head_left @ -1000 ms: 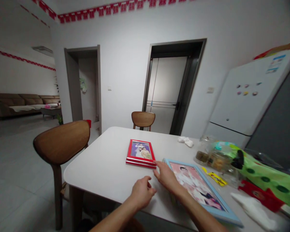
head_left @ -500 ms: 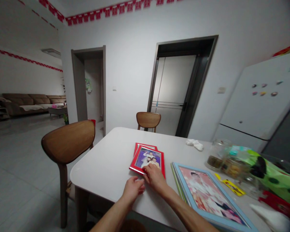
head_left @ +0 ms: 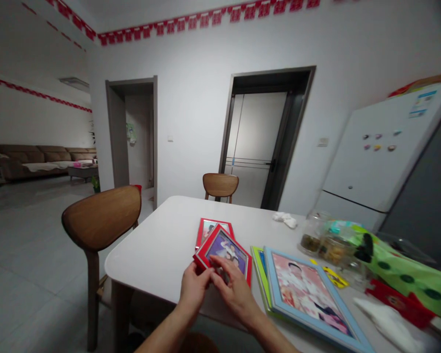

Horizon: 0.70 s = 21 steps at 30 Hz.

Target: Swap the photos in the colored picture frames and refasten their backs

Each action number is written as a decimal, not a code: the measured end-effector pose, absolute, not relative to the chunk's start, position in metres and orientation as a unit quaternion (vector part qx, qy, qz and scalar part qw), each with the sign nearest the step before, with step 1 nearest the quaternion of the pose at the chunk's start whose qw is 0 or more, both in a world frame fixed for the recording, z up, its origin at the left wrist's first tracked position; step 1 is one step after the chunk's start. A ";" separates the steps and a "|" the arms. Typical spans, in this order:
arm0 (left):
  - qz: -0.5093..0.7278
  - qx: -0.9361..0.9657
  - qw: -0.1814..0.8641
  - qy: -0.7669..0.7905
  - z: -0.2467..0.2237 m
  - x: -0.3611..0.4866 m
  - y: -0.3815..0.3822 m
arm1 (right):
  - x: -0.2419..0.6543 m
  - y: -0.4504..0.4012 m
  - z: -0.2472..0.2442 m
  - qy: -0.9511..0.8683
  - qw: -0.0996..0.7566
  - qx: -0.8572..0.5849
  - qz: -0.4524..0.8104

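A red picture frame [head_left: 226,250] with a purple photo is tilted and turned at the table's near edge. My left hand [head_left: 194,285] grips its lower left corner, thumb in front. My right hand [head_left: 232,287] rests with its fingers on the lower part of the same frame, the thumb close to my left thumb. Behind it, partly covered, a second red picture frame [head_left: 203,226] lies on the white table [head_left: 154,242]. To the right, a large blue picture frame [head_left: 275,289] lies on top of a green one [head_left: 257,260].
Glass jars [head_left: 310,241], a yellow packet [head_left: 336,277], a green bag [head_left: 400,272] and a red item [head_left: 400,303] crowd the table's right side. Crumpled tissue [head_left: 284,219] lies toward the back. Wooden chairs stand at the left [head_left: 103,218] and far side [head_left: 220,184].
The upper red frame has been turned and tilted, uncovering more of the one below. My left hand has moved onto its corner. The view has shifted slightly right.
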<state>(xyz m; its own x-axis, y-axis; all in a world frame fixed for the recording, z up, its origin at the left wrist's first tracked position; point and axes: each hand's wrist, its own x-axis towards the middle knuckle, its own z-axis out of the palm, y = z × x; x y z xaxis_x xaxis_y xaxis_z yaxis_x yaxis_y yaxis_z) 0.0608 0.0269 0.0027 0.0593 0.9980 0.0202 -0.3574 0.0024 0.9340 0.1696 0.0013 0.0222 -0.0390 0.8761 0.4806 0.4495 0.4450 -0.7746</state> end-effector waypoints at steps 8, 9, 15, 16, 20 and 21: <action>0.522 0.752 0.239 0.323 0.041 0.040 -0.025 | 0.159 -0.041 0.061 -0.347 0.728 -0.363 0.466; 0.506 0.779 0.198 0.314 0.036 0.040 -0.030 | 0.160 -0.048 0.061 -0.324 0.728 -0.358 0.486; 0.421 0.869 0.071 0.250 0.012 0.053 -0.048 | 0.174 -0.075 0.031 -0.251 0.690 -0.420 0.534; 0.402 0.880 0.073 0.242 0.011 0.055 -0.050 | 0.176 -0.076 0.024 -0.252 0.678 -0.427 0.542; 0.336 0.912 0.068 0.226 0.002 0.057 -0.054 | 0.186 -0.074 0.001 -0.299 0.609 -0.456 0.576; 0.317 0.917 0.069 0.231 -0.002 0.058 -0.054 | 0.188 -0.072 -0.003 -0.322 0.594 -0.465 0.573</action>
